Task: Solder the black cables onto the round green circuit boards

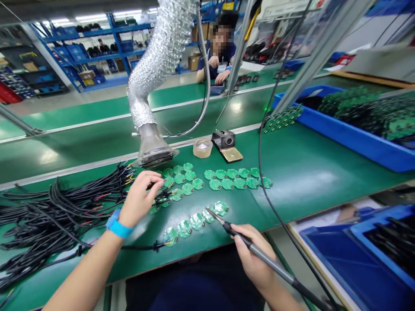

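Observation:
My right hand [254, 255] is wrapped round a soldering iron [249, 245], whose tip is over a strip of round green boards [197, 221] near the table's front. A black cable [139, 247] meets the leftmost board of that strip by its coloured wires. My left hand [142, 194], with a blue band at the wrist, is pinched beside the rear left boards [179, 178]; dark cable ends with bare wires show by its fingers, and what it grips is partly hidden. More green boards [232, 173] lie in two rows to the right.
Black cables [58, 207] are heaped at left. A fume duct [155, 147] hangs over the table, near a tape roll [202, 147] and iron stand [227, 144]. Blue trays [363, 142] stand at right. A person [220, 56] sits across the bench.

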`<state>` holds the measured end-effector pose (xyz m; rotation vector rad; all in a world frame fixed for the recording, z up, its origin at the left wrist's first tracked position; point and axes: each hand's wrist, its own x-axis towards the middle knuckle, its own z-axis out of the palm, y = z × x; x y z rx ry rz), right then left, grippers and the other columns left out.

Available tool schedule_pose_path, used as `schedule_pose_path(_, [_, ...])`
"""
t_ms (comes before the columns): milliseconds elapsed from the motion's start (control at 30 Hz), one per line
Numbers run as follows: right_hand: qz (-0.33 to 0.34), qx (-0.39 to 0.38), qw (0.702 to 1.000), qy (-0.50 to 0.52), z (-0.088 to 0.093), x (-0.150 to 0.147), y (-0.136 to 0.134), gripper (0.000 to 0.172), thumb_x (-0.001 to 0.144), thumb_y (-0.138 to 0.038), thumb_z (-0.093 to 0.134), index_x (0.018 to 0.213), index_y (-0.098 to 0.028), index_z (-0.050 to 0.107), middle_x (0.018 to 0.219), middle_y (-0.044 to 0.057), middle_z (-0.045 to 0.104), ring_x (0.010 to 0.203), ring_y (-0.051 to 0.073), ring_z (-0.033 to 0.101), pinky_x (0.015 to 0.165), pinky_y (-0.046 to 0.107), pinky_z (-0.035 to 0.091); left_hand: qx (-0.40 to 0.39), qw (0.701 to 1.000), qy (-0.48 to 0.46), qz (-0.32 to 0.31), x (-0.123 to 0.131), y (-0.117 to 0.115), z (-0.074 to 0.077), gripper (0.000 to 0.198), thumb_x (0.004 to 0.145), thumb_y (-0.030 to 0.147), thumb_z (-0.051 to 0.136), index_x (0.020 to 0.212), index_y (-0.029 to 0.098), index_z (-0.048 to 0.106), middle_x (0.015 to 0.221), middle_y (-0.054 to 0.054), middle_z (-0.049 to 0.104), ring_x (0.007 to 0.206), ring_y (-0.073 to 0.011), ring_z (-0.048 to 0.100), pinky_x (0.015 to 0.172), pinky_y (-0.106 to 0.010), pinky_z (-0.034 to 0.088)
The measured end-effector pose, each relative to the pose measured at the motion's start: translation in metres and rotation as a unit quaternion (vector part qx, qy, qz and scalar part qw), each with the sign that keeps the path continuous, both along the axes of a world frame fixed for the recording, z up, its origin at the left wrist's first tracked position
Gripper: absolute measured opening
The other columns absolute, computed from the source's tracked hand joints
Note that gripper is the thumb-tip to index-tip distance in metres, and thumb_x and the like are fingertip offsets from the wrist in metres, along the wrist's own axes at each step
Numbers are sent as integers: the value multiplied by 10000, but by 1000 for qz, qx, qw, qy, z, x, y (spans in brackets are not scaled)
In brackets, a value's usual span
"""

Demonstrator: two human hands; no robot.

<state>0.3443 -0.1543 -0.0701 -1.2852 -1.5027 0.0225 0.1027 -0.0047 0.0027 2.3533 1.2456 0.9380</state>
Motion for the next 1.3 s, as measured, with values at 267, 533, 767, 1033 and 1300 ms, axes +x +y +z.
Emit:
schedule_pose_path(267, [40, 0, 999, 3, 0, -8, 5, 159, 828, -99, 503, 926, -168, 608, 769, 42, 630, 667, 146, 624, 566, 244, 543, -175, 984, 2, -36, 25, -82, -36, 118, 836, 131, 541, 740, 186, 584, 819, -28, 599, 787, -148, 580, 732, -276, 486])
schedule_pose_path(533, [180, -46, 981, 51, -6, -14, -17, 206, 766, -68, 519, 935, -151, 602, 709, 30, 563, 654, 144, 563, 605, 304, 511, -191, 979, 72, 15, 28, -96, -66, 118, 787, 148, 600, 674, 173, 580, 803, -46, 600, 833, -200, 548, 808, -366, 440])
schedule_pose_path(767, [214, -52, 975, 14, -8, -20, -19, 210, 753, -52, 521, 940, -119, 589, 696, 35, 537, 636, 137, 533, 578, 311, 486, -194, 980, 44, 19, 27, -97, -65, 145, 766, 117, 609, 634, 159, 567, 790, -51, 590, 803, -184, 557, 779, -342, 455])
schedule_pose_path(1033, [215, -64, 975, -13, -8, -25, -12, 199, 759, -58, 525, 938, -122, 584, 675, 30, 532, 620, 135, 539, 571, 306, 489, -184, 983, 17, 0, 24, -95, -69, 137, 777, 99, 586, 651, 150, 569, 823, -67, 574, 834, -181, 560, 791, -334, 474])
schedule_pose_path(1300, [207, -66, 976, 2, -11, -27, -14, 212, 755, -54, 529, 948, -120, 588, 697, 36, 537, 632, 142, 537, 574, 320, 486, -163, 987, 10, -1, 26, -97, -73, 149, 806, 104, 545, 670, 165, 546, 791, -50, 559, 805, -173, 545, 773, -335, 467])
